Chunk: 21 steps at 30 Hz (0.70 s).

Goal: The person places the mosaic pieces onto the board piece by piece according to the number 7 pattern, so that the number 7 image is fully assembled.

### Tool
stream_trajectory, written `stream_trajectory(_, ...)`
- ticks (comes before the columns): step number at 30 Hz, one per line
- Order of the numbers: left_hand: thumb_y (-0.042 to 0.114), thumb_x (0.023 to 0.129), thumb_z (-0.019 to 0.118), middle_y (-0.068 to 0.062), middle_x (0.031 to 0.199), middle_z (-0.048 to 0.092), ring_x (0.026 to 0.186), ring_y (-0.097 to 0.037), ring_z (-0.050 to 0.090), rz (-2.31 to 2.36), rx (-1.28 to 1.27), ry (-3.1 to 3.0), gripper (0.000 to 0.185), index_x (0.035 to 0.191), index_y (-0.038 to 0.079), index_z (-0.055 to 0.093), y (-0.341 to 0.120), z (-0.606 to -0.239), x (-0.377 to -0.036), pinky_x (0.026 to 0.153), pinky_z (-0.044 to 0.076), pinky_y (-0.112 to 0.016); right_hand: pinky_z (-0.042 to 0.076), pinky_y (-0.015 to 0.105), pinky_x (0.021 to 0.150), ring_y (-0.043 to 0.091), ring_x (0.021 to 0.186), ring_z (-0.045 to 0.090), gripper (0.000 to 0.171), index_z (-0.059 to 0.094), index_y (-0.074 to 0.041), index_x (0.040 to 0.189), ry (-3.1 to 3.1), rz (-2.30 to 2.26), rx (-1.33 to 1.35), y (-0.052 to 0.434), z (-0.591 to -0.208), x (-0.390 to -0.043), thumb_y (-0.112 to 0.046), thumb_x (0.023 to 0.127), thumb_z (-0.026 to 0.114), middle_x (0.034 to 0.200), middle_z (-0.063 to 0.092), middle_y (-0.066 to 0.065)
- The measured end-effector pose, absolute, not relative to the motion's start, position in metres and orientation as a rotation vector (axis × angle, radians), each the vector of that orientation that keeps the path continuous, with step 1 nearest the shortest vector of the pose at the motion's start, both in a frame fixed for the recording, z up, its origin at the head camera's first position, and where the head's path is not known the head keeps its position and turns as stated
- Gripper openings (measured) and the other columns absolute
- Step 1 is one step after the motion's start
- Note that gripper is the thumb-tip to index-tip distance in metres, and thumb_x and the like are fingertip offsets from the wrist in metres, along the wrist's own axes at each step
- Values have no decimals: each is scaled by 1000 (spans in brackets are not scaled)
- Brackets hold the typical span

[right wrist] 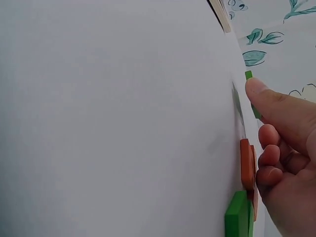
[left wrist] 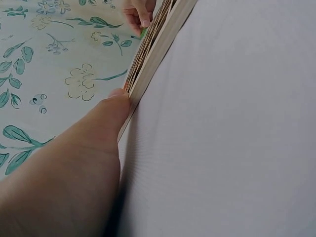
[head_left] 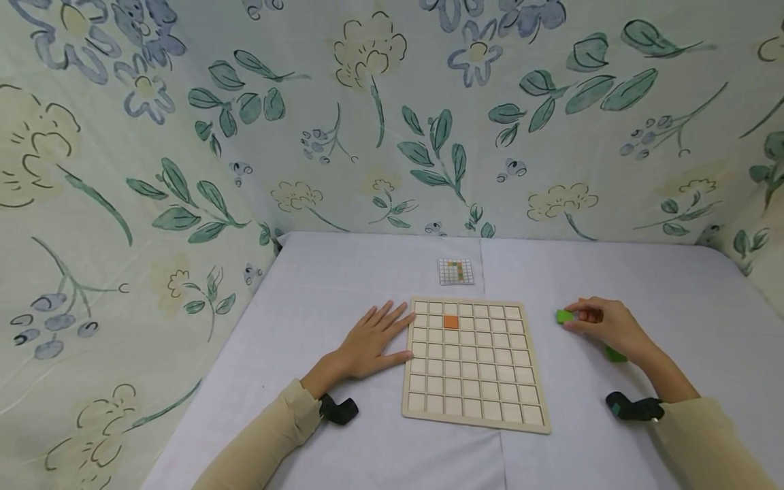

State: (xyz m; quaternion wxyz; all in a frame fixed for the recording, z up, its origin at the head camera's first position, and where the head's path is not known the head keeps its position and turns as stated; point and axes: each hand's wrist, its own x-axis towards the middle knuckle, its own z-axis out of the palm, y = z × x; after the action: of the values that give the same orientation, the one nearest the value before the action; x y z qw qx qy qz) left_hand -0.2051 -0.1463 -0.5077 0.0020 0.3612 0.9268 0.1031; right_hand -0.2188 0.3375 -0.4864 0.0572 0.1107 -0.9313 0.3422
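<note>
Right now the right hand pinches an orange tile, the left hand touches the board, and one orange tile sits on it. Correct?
Not quite: the head view shows the right hand pinching a green tile, not an orange one. The rest holds: the left hand touches the board, and one orange tile sits on it.

We see a plain beige left sleeve (head_left: 263, 435) and matching right sleeve (head_left: 716, 442), with a black left wrist camera (head_left: 339, 410) and black right wrist camera (head_left: 637, 410), both stubby and rounded.
</note>
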Motion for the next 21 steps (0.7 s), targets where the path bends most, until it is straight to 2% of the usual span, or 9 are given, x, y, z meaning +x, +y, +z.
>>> stream_trajectory(10,69,99,30,-4,167,9,152,-31,4,328,1127,2911,80,162,23,15,-146,-509,-206,120,7,-53,43,26,48,17,71,47,32,70,5,111,-2851,1043,300,339,-474,-218,-10,85,80,84,55,9)
stream_trajectory(21,67,100,33,-4,167,9,152,-31,4,339,1120,2907,79,162,23,15,-146,-508,-205,120,6,-53,39,25,44,15,63,46,29,70,4,110,-2820,1064,386,321,-455,-215,-9,86,79,80,51,8)
